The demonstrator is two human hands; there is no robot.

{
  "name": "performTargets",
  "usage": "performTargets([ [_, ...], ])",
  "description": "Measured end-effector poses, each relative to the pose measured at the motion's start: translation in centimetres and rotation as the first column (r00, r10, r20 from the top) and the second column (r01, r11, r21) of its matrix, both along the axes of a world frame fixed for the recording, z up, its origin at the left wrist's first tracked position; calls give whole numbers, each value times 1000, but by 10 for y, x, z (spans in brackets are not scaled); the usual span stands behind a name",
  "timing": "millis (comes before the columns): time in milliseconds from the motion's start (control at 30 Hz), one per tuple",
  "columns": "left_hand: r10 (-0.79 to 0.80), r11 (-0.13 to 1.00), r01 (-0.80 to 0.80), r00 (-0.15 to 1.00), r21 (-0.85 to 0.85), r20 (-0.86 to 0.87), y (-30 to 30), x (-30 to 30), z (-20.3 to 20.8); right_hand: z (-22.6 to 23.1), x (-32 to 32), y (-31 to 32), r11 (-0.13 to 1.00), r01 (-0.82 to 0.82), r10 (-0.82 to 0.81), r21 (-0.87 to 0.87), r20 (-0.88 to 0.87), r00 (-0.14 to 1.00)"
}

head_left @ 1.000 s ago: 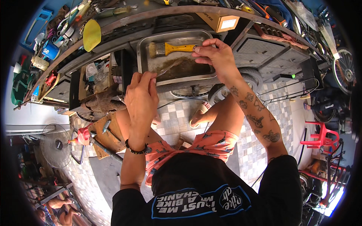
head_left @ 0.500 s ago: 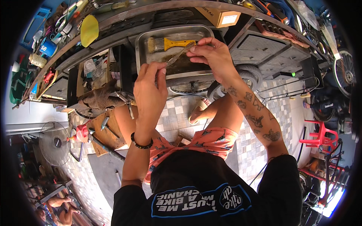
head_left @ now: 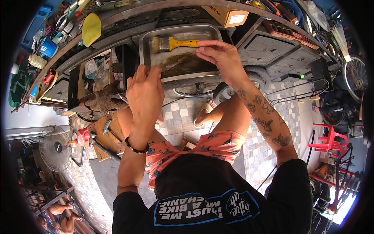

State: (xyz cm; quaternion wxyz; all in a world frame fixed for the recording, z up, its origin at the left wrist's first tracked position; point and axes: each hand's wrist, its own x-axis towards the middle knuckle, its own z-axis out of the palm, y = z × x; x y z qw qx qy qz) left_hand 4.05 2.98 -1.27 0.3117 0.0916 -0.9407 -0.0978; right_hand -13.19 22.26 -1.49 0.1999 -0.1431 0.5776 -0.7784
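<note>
Brush (head_left: 175,44) with a yellow handle lies along the far side of a metal tray (head_left: 191,77), bristles to the left, where the raised walls seem to keep it beside the murky wet patch (head_left: 186,67) and any drips contained. The right hand (head_left: 220,56) is at the handle's right end, thumb and fingers drawn together; whether they grip the handle or merely hang over it cannot be told. The left hand (head_left: 145,87) is at the tray's near left corner, its fingertips bunched as for something small, though nothing shows clearly between them. A pale streak over the wet patch is too blurred to name. The tray juts out on the near side of the worktop (head_left: 128,14), probably so that both hands can work above it with the bent knees either side; its support is hidden. Beneath it stands a spoked wheel (head_left: 198,89), with tyres (head_left: 260,76) to the right. To the left, a brown cloth (head_left: 105,97) hangs within easy reach, and a hammer (head_left: 109,128) rests on a wooden board (head_left: 103,146).
</note>
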Motion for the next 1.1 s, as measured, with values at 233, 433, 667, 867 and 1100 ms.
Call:
performTargets([
  [233, -83, 886, 152, 982, 438, -172, 0, -3, 14, 1, 4, -3, 998, -24, 25, 56, -6, 1000],
  [433, -134, 883, 197, 976, 426, -172, 2, -10, 12, 12, 7, -3, 991, -28, 28, 133, 1, 1000],
  [667, -139, 872, 199, 977, 447, -164, 2, -15, 8, 12, 10, -4, 994, -8, 2, 110, 58, 998],
  [867, -90, 815, 185, 977, 549, -194, -11, -14, 4, 17, 7, 4, 994, -9, -1, 110, 91, 996],
  [1100, -134, 662, 242, 969, 710, -205, -2, -15, -7, 15, 11, -7, 998, -44, 52, -34, 279, 959],
])
